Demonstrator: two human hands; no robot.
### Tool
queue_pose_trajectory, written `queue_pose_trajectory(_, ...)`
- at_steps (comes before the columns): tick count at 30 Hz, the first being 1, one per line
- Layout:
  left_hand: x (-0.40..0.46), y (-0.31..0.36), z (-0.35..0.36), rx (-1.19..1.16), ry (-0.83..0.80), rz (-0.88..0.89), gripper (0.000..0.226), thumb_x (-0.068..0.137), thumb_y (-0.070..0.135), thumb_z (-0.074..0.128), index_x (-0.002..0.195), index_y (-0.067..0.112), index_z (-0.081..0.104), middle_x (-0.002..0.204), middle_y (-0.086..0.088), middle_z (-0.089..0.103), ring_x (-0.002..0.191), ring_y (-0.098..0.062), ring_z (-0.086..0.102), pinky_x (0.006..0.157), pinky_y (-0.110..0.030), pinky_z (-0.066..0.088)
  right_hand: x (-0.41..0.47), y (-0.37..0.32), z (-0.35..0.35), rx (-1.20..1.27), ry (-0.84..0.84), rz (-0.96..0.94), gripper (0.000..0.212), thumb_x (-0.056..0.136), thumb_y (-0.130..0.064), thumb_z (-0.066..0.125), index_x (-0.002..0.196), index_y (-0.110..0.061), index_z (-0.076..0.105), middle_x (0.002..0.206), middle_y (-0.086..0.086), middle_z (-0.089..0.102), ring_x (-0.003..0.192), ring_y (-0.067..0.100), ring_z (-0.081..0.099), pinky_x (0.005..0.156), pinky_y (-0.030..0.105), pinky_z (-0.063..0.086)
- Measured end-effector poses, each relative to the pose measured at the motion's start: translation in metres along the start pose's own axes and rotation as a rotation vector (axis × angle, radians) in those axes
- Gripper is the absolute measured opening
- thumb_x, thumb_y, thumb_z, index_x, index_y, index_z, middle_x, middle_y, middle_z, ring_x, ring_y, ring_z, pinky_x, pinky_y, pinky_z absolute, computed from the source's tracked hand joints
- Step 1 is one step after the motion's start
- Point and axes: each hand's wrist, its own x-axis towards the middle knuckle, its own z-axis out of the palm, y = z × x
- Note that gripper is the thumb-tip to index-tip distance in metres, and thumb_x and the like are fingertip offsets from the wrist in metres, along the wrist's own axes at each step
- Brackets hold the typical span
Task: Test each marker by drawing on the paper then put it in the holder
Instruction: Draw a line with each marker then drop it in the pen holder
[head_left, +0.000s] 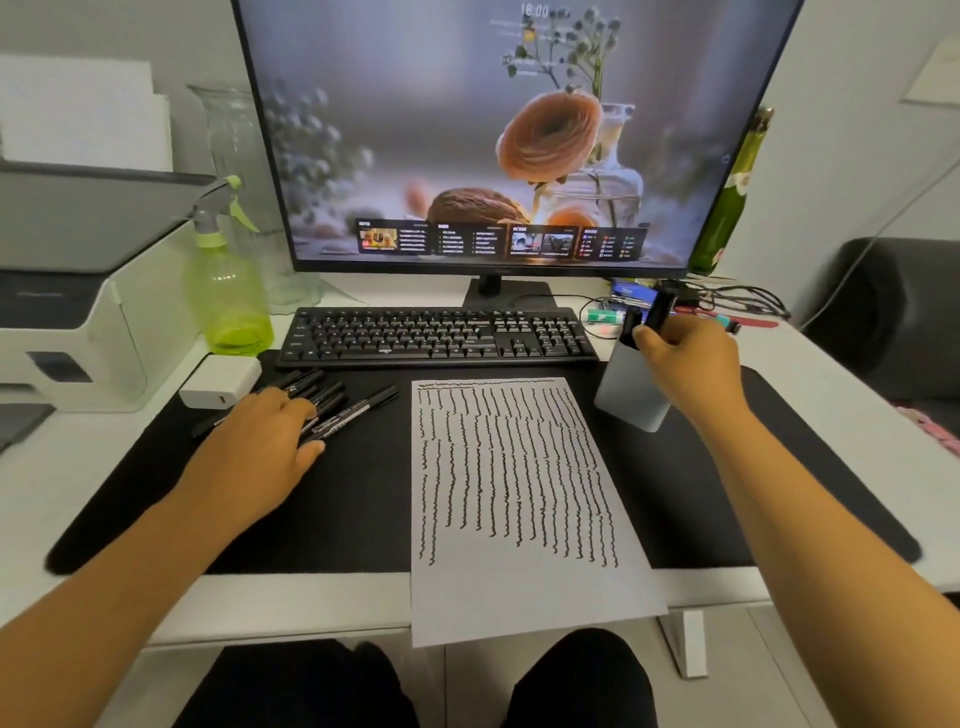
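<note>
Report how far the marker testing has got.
Done: the paper is nearly filled with wavy test lines, and a marker already stands in the holder. In hand: the right hand lowers another marker into it. Left: the loose markers under the left hand.

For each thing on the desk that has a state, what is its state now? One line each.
Right hand: closed on a black marker above the holder.
Left hand: resting flat on the loose markers.
Holder: upright, marker tops showing.
Paper: mostly covered with wavy lines, hanging over the desk edge.
Monitor: on.
Spray bottle: upright.
</note>
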Motion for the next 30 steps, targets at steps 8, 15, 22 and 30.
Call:
queue_pose_trajectory(8, 0.002, 0.001, 0.008, 0.111, 0.059, 0.088, 0.034, 0.084, 0.042, 0.063, 0.111, 0.022, 0.066, 0.102, -0.002, 0.058, 0.093, -0.019, 0.054, 0.076, -0.035, 0.051, -0.010, -0.001, 0.001, -0.354, -0.005, 0.013, 0.043, 0.098, -0.052, 0.053, 0.104, -0.019, 0.080, 0.136, 0.013, 0.058, 0.132, 0.043, 0.037, 0.099, 0.053, 0.044)
queue_pose_trajectory(15, 0.003, 0.010, 0.004, 0.071, -0.013, 0.059, 0.028, 0.090, 0.042, 0.054, 0.101, 0.019, 0.064, 0.093, -0.002, 0.060, 0.086, -0.019, 0.057, 0.075, -0.035, 0.050, -0.017, -0.004, -0.008, -0.287, 0.028, -0.013, 0.052, 0.095, -0.043, 0.062, 0.135, -0.011, 0.061, 0.143, 0.018, 0.053, 0.134, 0.040, 0.039, 0.105, 0.055, 0.042)
queue_pose_trajectory(22, -0.016, 0.039, -0.016, -0.748, -0.075, -0.005, 0.011, 0.090, 0.041, 0.058, 0.095, 0.032, 0.062, 0.084, 0.013, 0.065, 0.077, -0.001, 0.062, 0.063, -0.014, 0.044, -0.104, -0.034, 0.007, 0.313, 0.069, -0.150, 0.014, 0.094, -0.020, 0.061, 0.106, -0.022, 0.066, 0.092, -0.006, 0.068, 0.081, 0.008, 0.064, 0.065, 0.017, 0.047)
queue_pose_trajectory(30, -0.056, 0.098, -0.026, -1.177, -0.164, 0.110, 0.020, 0.079, 0.044, 0.064, 0.095, 0.032, 0.064, 0.085, 0.007, 0.072, 0.078, -0.010, 0.069, 0.067, -0.026, 0.058, -0.174, -0.073, 0.056, 0.693, -0.656, -0.025, 0.024, 0.099, -0.039, 0.056, 0.099, -0.019, 0.070, 0.091, 0.004, 0.075, 0.084, 0.018, 0.074, 0.077, 0.038, 0.064)
